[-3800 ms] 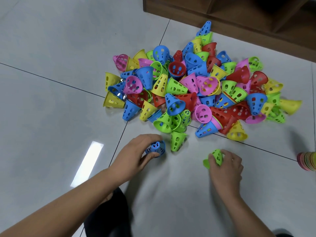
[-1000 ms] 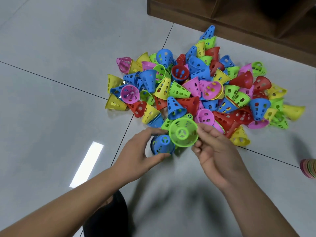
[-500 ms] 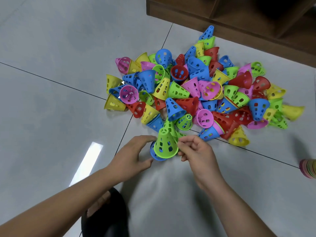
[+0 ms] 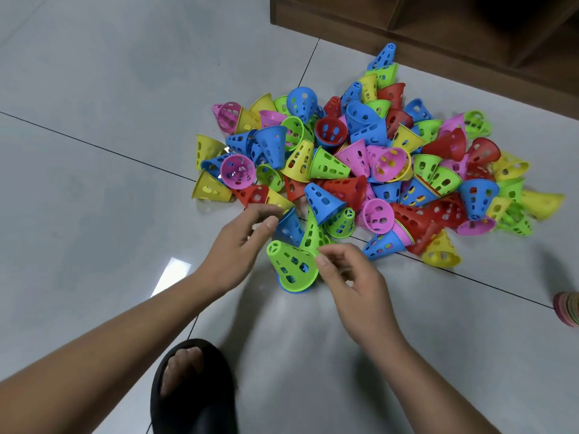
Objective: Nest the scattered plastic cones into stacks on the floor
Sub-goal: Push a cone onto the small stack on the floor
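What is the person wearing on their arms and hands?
Nothing that shows. The left forearm and right forearm are bare, with no sleeves in view. The left hand and right hand show no gloves, rings or watch. One foot wears a black open-toed slipper.

Right edge cuts off a stack [image 4: 568, 309], perhaps cones.

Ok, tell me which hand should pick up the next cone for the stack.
Left, probably. The left hand is open and empty, its thumb right beside a blue cone at the near edge of the pile. The right hand sits curled at the rim of the stacked green cone.
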The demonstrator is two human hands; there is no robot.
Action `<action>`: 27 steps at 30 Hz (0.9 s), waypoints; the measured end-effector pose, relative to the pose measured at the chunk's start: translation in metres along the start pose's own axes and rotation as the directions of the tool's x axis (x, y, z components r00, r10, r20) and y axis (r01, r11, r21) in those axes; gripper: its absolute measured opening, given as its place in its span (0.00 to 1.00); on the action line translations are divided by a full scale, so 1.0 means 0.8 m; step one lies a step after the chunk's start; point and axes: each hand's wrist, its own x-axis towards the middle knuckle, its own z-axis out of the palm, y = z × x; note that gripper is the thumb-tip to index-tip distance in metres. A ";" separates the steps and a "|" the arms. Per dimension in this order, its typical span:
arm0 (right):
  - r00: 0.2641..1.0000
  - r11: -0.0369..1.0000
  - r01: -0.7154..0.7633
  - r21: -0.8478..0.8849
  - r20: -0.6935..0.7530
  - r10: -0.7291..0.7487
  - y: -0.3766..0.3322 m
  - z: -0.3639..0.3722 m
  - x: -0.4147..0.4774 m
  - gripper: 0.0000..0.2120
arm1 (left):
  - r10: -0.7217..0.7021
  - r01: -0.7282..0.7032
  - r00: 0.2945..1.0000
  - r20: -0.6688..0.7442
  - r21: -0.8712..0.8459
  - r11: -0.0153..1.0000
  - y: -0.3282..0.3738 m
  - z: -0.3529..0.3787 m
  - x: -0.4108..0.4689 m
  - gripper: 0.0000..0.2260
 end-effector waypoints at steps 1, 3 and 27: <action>0.999 0.999 0.033 -0.029 0.025 -0.033 0.000 0.004 -0.001 0.04 | 0.012 -0.011 0.999 0.032 -0.023 1.000 0.012 0.005 -0.003 0.15; 0.996 0.994 0.068 -0.089 0.058 -0.063 0.005 0.010 -0.003 0.06 | 0.043 -0.041 0.995 0.085 -0.028 0.999 0.023 0.016 -0.012 0.15; 0.964 0.718 0.239 -0.653 0.246 -0.097 0.089 -0.016 0.043 0.29 | 0.228 -0.238 0.970 0.088 0.553 0.799 -0.048 0.001 0.078 0.30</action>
